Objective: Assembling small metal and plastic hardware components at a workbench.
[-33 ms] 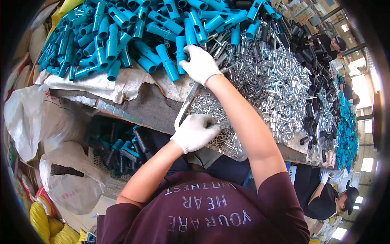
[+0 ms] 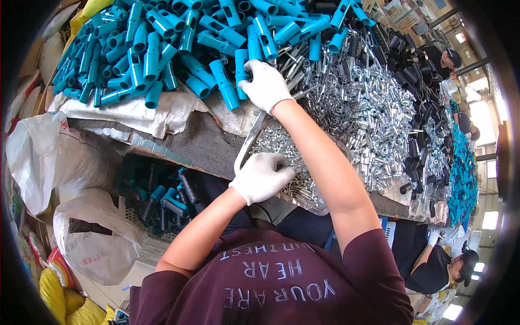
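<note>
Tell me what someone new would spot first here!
Probably the big heap of teal tubes filling the upper left. Next might come the shiny pile of small metal parts, right of the middle. Then the white-gloved right hand, near the middle, touching one teal tube.

1. Glossy teal cylindrical tube (image 2: 240,67): it lies beyond the tray, its length running from far to near; its right side meets the fingers of the white-gloved right hand (image 2: 266,86). Whether it is lifted cannot be told.
2. Shallow silver metal tray with a raised, rounded rim (image 2: 249,141): it sits nearer, its left rim slanting from far right to near left, its near left part covered by the white-gloved left hand (image 2: 261,177).
3. Small silver metal pieces (image 2: 273,142): loosely heaped inside the tray, pointing every way.
</note>
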The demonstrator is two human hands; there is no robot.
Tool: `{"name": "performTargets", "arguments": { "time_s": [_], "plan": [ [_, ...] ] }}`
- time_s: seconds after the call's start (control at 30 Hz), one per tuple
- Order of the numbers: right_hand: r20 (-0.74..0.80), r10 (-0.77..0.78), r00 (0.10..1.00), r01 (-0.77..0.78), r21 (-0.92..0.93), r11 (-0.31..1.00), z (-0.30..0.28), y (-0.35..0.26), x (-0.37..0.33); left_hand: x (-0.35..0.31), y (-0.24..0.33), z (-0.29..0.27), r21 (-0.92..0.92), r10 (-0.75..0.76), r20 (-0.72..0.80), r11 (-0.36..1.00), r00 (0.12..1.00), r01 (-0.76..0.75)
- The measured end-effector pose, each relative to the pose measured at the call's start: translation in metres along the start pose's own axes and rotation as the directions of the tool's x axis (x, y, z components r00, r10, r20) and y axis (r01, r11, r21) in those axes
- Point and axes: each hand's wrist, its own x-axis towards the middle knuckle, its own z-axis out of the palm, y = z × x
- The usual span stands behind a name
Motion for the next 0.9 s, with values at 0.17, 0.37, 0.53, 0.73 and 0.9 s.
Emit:
{"name": "performTargets", "arguments": {
  "time_s": [0.17, 0.37, 0.53, 0.73, 0.9],
  "plan": [
    [-0.056, 0.078, 0.995, -0.077, 0.020, 0.997, -0.015, -0.014, -0.008, -0.001, 0.001, -0.002, -0.007, -0.010, 0.025, 1.000, 1.000, 0.010],
    [-0.274, 0.232, 0.934, -0.084, 0.462, 0.883, -0.124, -0.033, -0.089, -0.002, -0.009, -0.005, -0.031, 0.067, -0.041, 0.997, 0.997, -0.069],
    [-0.104, 0.458, 0.883, -0.227, 0.760, 0.609, -0.158, 0.023, -0.202, -0.017, 0.004, -0.021, -0.333, -0.082, 0.167, 0.933, 0.983, 0.135],
    [0.016, 0.754, 0.657, -0.180, 0.974, 0.136, -0.123, 0.043, -0.263, -0.029, 0.032, -0.020, -0.200, -0.089, 0.182, 0.972, 0.979, 0.126],
    [0.077, 0.752, 0.655, -0.220, 0.971, 0.093, -0.115, 0.037, -0.270, -0.031, 0.036, -0.012, -0.034, -0.033, 0.187, 0.999, 0.982, 0.040]
  ]
}}
